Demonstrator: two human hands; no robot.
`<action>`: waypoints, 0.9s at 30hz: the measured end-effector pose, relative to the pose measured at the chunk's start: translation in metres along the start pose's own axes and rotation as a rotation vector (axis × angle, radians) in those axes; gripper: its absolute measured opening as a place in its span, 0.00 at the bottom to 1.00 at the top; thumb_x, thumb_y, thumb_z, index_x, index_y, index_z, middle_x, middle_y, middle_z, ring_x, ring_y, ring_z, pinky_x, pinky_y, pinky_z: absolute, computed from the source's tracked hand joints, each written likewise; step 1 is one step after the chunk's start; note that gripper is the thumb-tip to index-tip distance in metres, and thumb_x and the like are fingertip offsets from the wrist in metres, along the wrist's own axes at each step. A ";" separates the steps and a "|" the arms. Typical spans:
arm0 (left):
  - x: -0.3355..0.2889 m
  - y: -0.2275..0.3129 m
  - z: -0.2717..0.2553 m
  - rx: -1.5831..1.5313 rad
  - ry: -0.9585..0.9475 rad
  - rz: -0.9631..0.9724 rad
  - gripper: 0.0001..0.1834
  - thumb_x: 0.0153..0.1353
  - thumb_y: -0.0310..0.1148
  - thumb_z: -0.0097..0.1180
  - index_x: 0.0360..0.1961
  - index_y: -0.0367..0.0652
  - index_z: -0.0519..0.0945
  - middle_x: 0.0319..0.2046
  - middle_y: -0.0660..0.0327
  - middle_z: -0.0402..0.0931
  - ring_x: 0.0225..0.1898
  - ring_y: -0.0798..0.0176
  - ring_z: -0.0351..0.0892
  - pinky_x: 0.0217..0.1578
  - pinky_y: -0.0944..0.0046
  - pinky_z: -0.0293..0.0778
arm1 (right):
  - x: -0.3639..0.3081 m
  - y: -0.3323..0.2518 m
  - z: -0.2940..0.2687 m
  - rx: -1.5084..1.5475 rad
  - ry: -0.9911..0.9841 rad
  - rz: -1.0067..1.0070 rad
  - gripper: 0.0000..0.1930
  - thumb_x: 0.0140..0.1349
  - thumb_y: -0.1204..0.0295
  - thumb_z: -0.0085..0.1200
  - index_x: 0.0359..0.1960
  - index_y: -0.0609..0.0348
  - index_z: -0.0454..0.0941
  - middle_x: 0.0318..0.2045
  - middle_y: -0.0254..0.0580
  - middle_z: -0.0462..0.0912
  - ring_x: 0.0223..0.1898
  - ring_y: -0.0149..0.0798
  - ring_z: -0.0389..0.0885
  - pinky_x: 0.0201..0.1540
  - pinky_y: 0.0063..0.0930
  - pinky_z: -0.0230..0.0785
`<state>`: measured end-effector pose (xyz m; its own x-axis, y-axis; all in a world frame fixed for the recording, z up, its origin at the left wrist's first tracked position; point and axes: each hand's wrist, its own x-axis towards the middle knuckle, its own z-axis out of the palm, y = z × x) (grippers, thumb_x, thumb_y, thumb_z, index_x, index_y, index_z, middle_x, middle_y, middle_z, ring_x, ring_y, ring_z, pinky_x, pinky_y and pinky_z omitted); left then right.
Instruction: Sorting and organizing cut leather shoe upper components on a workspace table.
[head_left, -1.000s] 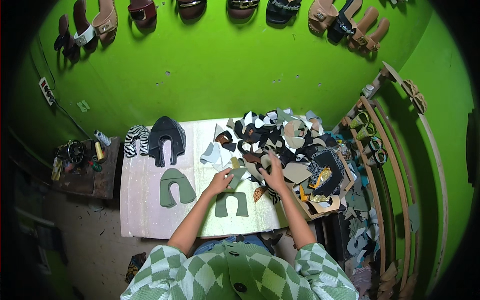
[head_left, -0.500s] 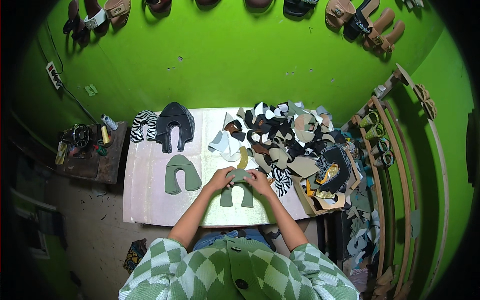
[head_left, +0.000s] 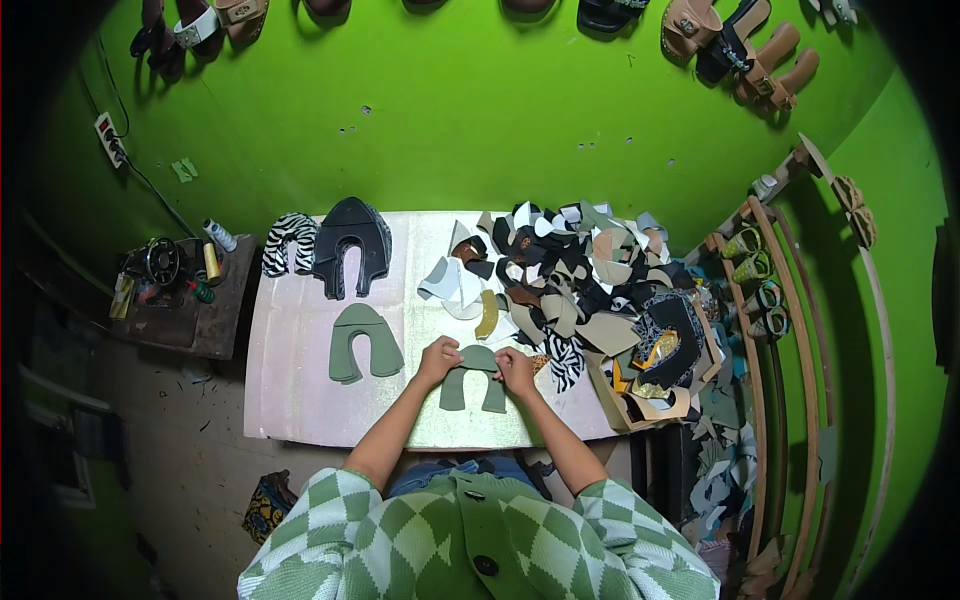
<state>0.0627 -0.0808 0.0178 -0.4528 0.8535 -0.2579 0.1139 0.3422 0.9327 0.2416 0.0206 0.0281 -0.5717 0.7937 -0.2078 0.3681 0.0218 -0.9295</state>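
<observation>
In front of me on the table lies a green U-shaped shoe piece (head_left: 456, 391), its legs toward me and a curved green top piece (head_left: 479, 358) across its bend. My left hand (head_left: 438, 363) is closed, pinching the left edge of the curved piece. At the opposite edge, my right hand (head_left: 516, 371) also has its fingers pressed together on it. To the left rests a stack of green U-shaped pieces (head_left: 367, 332). Beyond that stack are black U-shaped pieces (head_left: 374, 262) and zebra-print ones (head_left: 290, 243). A mustard curved strip (head_left: 487, 314) lies just past my hands.
A heap of mixed scraps (head_left: 560, 270) covers the table's far right, beside an open cardboard box (head_left: 625, 418) of cut pieces. At left stands a small dark table (head_left: 215, 323) with thread spools. A wooden rack (head_left: 790, 370) with sandals lines the right wall.
My hands have drawn apart from the middle of the curved green piece to its two sides, uncovering its top. The stacks have stayed in place.
</observation>
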 end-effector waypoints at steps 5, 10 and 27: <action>0.007 -0.013 0.008 -0.047 0.040 0.016 0.19 0.45 0.21 0.65 0.40 0.37 0.75 0.29 0.58 0.78 0.30 0.67 0.79 0.32 0.68 0.76 | 0.009 0.022 0.002 0.160 0.040 0.059 0.06 0.59 0.77 0.51 0.36 0.67 0.76 0.20 0.37 0.79 0.21 0.27 0.80 0.20 0.19 0.69; 0.008 -0.018 0.006 -0.065 0.118 0.083 0.18 0.44 0.20 0.65 0.38 0.37 0.75 0.28 0.59 0.78 0.28 0.68 0.78 0.32 0.69 0.75 | 0.012 0.012 0.001 -0.045 0.084 -0.029 0.05 0.56 0.77 0.54 0.33 0.65 0.78 0.20 0.36 0.79 0.21 0.26 0.77 0.23 0.21 0.69; -0.009 0.011 0.012 0.281 0.173 0.313 0.13 0.46 0.17 0.61 0.33 0.37 0.74 0.29 0.54 0.73 0.31 0.56 0.77 0.32 0.62 0.74 | 0.002 0.006 -0.002 -0.374 0.223 -0.254 0.06 0.53 0.74 0.58 0.30 0.62 0.75 0.25 0.46 0.78 0.26 0.41 0.77 0.30 0.31 0.68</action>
<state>0.0788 -0.0796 0.0272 -0.4964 0.8630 0.0942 0.4935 0.1913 0.8484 0.2436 0.0234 0.0227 -0.5213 0.8451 0.1188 0.4985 0.4146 -0.7613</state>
